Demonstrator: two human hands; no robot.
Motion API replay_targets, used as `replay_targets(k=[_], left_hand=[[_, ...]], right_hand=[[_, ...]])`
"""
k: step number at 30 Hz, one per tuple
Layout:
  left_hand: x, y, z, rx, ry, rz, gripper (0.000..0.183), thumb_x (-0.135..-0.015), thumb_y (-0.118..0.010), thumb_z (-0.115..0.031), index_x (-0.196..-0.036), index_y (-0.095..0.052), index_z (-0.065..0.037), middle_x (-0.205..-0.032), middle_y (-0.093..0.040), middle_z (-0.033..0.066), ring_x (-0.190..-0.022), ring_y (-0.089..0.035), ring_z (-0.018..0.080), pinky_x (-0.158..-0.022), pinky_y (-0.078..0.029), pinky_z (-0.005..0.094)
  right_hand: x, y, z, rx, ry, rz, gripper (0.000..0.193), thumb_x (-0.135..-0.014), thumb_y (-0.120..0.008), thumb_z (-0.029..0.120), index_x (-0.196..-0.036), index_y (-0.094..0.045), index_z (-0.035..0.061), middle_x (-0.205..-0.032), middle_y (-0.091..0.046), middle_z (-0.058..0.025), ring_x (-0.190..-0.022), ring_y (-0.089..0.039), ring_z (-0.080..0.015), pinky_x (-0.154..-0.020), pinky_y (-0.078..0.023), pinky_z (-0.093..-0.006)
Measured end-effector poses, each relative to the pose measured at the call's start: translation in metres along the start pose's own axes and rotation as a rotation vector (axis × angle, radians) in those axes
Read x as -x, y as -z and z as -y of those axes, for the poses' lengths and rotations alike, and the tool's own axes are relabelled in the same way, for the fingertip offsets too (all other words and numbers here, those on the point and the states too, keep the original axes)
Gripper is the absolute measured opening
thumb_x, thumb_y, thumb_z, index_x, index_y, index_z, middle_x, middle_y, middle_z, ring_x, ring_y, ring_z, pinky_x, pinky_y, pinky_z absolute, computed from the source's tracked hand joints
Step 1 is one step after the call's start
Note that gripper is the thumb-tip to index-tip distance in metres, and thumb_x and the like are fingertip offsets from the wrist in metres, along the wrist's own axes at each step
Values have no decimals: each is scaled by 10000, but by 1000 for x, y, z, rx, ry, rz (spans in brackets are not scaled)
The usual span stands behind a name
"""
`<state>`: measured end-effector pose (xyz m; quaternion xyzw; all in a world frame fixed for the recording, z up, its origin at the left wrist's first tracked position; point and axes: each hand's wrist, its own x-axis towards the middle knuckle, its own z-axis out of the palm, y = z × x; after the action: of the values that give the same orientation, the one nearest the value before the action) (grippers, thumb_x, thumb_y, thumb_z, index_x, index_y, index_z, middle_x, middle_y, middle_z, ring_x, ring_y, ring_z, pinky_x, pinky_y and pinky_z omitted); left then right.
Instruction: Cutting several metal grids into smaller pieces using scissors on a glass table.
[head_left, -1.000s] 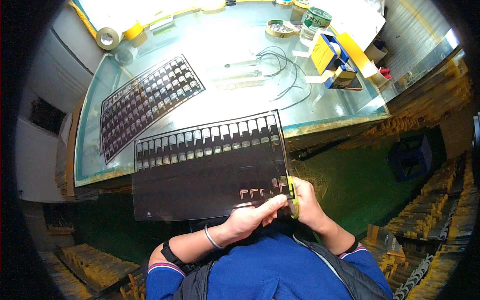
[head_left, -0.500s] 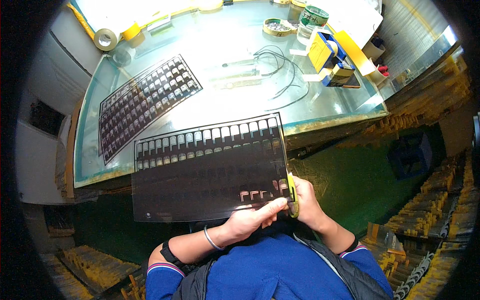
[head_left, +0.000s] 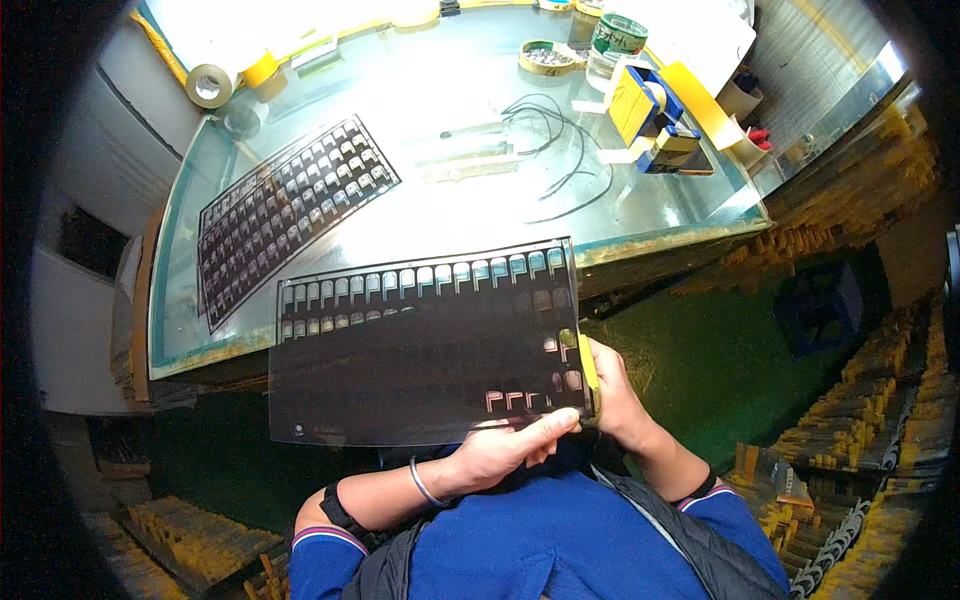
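My left hand (head_left: pixel 505 448) grips a dark film sheet (head_left: pixel 410 370) by its lower right part, thumb on top and fingers beneath. Rows of clear, tab-like shapes are printed on the film, brightest along its upper edge. At the film's right edge, my right hand (head_left: pixel 617 400) is closed around a yellow-green handle, which looks like that of scissors (head_left: pixel 588 375); the blades cannot be made out. The sheet is held tilted in front of my body, over the near edge of the glass table (head_left: pixel 450 215).
A second patterned film (head_left: pixel 295 215) lies on the table's left side. Beyond it are tape rolls (head_left: pixel 210 86). A blue and yellow tape dispenser (head_left: pixel 655 115), a jar with a green label (head_left: pixel 615 50) and a black cable (head_left: pixel 580 150) are toward the right.
The film has shifted slightly right and down and tilted a little. My right hand and the yellow-green handle have turned slightly at its right edge; the left hand keeps its grip.
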<state>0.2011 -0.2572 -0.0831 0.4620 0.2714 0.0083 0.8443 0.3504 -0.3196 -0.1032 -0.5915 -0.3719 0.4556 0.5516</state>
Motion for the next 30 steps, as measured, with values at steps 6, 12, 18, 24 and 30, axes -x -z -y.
replay_targets(k=[6, 12, 18, 24, 30], left_hand=[[1, -1, 0, 38, 3, 57, 275, -845, -561, -337, -833, -618, -68, -583, -489, -31, -493, -433, 42, -430, -342, 179], [-1, -17, -13, 106, 102, 61, 276, -877, -508, -314, -853, -580, -49, -533, -462, -15, -429, -387, 58, -385, -303, 196], [-4, -22, -9, 270, 183, 202, 289, -878, -501, -339, -906, -590, -65, -547, -506, -7, -399, -419, 53, -356, -323, 185], [-4, -26, -8, 260, 177, 160, 306, -882, -487, -351, -897, -587, -62, -526, -493, -4, -371, -404, 58, -334, -313, 185], [-4, -26, 2, 170, 236, 137, 306, -873, -503, -356, -804, -571, -66, -530, -500, -4, -380, -426, 57, -338, -329, 186]], right_hand=[[-1, -4, -3, -36, 52, -50, 291, -776, -580, 215, -971, -529, 5, -821, -571, -23, -734, -515, -82, -649, -449, -243], [-8, -8, -2, 203, 367, -80, 216, -851, -484, 219, -906, -545, 20, -744, -565, -35, -670, -527, -95, -596, -448, -254], [-14, -23, -5, 173, 401, -74, 237, -860, -473, 243, -907, -545, 23, -748, -565, -39, -666, -531, -100, -596, -452, -256], [-12, -28, -14, 8, 310, -110, 258, -869, -462, 267, -908, -546, 26, -752, -565, -43, -662, -534, -106, -596, -455, -258], [-10, -32, -16, -358, 121, -192, 280, -878, -451, 291, -909, -547, 30, -756, -565, -46, -658, -538, -111, -596, -458, -261]])
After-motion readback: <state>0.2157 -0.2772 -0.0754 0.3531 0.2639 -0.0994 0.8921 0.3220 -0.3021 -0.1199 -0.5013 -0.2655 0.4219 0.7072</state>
